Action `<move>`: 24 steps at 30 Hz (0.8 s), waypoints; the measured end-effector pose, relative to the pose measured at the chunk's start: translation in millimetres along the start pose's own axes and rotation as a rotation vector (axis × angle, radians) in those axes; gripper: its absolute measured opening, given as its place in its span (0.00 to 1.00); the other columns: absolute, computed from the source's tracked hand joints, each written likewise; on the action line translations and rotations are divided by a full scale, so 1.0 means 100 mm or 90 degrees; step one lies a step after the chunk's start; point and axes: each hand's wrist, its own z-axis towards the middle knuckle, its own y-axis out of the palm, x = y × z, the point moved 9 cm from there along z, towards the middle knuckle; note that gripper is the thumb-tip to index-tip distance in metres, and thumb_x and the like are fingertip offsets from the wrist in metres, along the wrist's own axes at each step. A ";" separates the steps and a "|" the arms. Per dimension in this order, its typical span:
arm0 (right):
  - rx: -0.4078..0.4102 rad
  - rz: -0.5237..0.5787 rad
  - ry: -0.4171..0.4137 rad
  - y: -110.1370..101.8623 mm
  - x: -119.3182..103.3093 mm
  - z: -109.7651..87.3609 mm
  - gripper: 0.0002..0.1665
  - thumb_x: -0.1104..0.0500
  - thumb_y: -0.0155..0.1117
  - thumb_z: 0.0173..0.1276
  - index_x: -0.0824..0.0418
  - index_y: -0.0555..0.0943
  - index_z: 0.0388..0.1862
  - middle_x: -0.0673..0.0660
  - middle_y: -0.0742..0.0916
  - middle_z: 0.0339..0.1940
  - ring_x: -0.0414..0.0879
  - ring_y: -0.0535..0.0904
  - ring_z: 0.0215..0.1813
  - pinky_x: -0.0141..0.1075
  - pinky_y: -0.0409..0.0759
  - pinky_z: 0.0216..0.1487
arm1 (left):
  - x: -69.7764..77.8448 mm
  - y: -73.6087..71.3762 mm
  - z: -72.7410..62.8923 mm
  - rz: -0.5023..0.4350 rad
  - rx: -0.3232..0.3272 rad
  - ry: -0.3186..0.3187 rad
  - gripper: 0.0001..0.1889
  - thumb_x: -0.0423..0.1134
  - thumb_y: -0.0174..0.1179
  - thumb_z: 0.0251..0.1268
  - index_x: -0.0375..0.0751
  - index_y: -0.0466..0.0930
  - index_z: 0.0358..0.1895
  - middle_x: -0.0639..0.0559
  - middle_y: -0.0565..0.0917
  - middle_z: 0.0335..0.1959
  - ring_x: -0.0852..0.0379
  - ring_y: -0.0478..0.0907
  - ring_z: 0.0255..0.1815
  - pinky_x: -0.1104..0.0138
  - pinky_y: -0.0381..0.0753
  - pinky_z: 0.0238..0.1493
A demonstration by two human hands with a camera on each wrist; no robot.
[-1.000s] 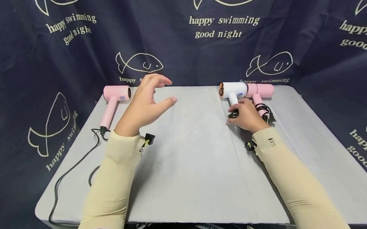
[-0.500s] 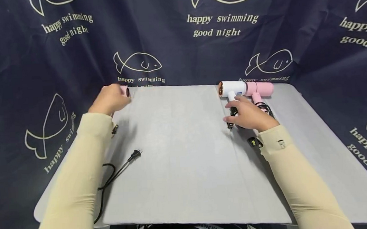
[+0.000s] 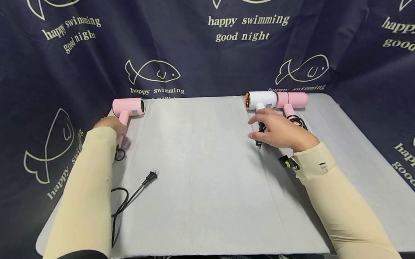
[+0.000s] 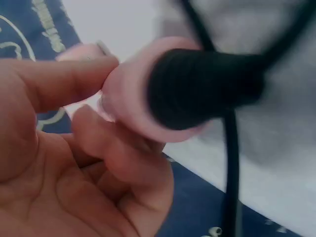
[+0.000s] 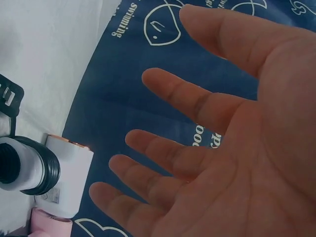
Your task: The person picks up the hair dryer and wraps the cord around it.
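At the table's left back lies a pink hair dryer (image 3: 129,107), its nozzle facing right. My left hand (image 3: 111,124) grips its handle (image 4: 133,89), thumb and curled fingers on either side of it in the left wrist view. A black cord runs from the handle's end and finishes in a plug (image 3: 150,177) on the table. My right hand (image 3: 281,130) hovers above a white hair dryer (image 3: 260,100), and the right wrist view shows its fingers spread with nothing in them. The white dryer's cord (image 5: 47,165) is wound round its handle.
Against the white dryer's right end lies a second pink hair dryer (image 3: 294,100) with its cord (image 3: 296,121) bundled at the handle. The grey-white tabletop (image 3: 202,165) meets a dark blue curtain (image 3: 188,36) printed with fish at the back and sides.
My left hand has come down and left from mid-air, passed over the pink dryer's head and taken hold of its handle. My right hand has let go of the white dryer's handle and lifted slightly.
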 end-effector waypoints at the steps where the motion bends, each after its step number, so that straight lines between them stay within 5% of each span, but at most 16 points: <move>1: -0.002 0.001 -0.001 0.00 0.00 -0.01 0.25 0.49 0.71 0.68 0.58 0.83 0.60 0.65 0.76 0.70 0.62 0.70 0.72 0.58 0.65 0.74 | 0.02 0.01 0.03 -0.004 -0.004 0.005 0.14 0.38 0.57 0.61 0.29 0.79 0.42 0.33 0.78 0.42 0.40 0.76 0.39 0.59 0.77 0.32; 6: -0.004 0.009 -0.011 0.03 -0.03 -0.04 0.23 0.49 0.70 0.70 0.57 0.83 0.60 0.66 0.76 0.71 0.63 0.69 0.74 0.59 0.64 0.76 | 0.22 -0.08 0.18 -0.037 0.010 0.084 0.17 0.42 0.52 0.66 0.28 0.75 0.44 0.38 0.77 0.35 0.45 0.75 0.33 0.63 0.74 0.29; 11: -0.002 0.023 -0.031 0.06 -0.12 -0.01 0.21 0.49 0.69 0.70 0.56 0.84 0.59 0.67 0.74 0.74 0.62 0.69 0.76 0.57 0.64 0.77 | 0.65 -0.30 0.02 -0.232 0.115 0.172 0.17 0.44 0.55 0.70 0.29 0.78 0.42 0.52 0.80 0.23 0.60 0.78 0.23 0.70 0.78 0.26; 14: 0.031 0.036 -0.060 0.04 -0.23 0.00 0.20 0.50 0.69 0.71 0.56 0.84 0.57 0.65 0.75 0.73 0.60 0.70 0.75 0.55 0.66 0.76 | 1.04 -0.38 -0.24 -0.395 0.146 0.239 0.15 0.44 0.60 0.71 0.31 0.77 0.41 0.56 0.80 0.22 0.65 0.79 0.20 0.72 0.82 0.27; 18: 0.117 0.111 -0.112 -0.09 -0.45 -0.04 0.20 0.48 0.67 0.73 0.53 0.82 0.59 0.56 0.80 0.68 0.52 0.74 0.72 0.52 0.71 0.73 | 1.59 -0.38 -0.70 -0.543 0.137 0.347 0.14 0.40 0.64 0.70 0.35 0.74 0.49 0.50 0.82 0.34 0.62 0.83 0.23 0.68 0.88 0.32; 24: 0.167 0.326 -0.151 -0.19 -0.78 -0.13 0.24 0.54 0.63 0.77 0.56 0.77 0.69 0.52 0.84 0.65 0.47 0.81 0.65 0.41 0.79 0.66 | 2.24 -0.26 -1.45 -0.586 0.137 0.508 0.18 0.34 0.62 0.70 0.38 0.67 0.58 0.43 0.79 0.41 0.53 0.83 0.22 0.63 0.87 0.31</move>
